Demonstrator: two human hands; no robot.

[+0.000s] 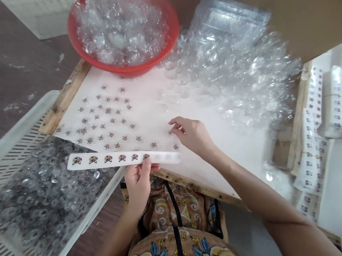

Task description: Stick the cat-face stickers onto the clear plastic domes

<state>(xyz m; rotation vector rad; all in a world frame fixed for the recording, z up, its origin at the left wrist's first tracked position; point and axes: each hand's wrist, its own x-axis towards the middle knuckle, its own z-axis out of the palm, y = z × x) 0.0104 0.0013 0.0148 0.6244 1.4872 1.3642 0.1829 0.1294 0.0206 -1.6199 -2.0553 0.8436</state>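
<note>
"So, where was the sticker strip (103, 160)?"

"In the left hand (140, 180), roughly level, over the near edge of the white board (158, 113). Thumb on top, fingers beneath: a pinch just right of the strip's middle. Six animal faces showed on it; the right end bore only pale round spots."

"And the right hand (196, 136)?"

"Above the board, beyond the strip's right end. Thumb and index finger were bent toward each other; whether they pinched anything, could not tell. One small face piece (176, 147) lay just below the fingertips."

"What lay around them?"

"More face pieces (112, 120), scattered over the board's left part. Clear discs (243, 77) were heaped on the right and far parts, a clear plastic bag (228, 20) among them at the far side."

"Further out?"

"A red bowl (132, 71), full of clear pieces, sat at the far left corner. Left of the board, a white slotted crate (86, 222) contained many small shiny pieces (56, 197), details too small to read. At far right were printed strips (311, 154) and a banded bundle (335, 98). Patterned clothing (181, 204) showed below the board's wooden edge (197, 186)."
</note>
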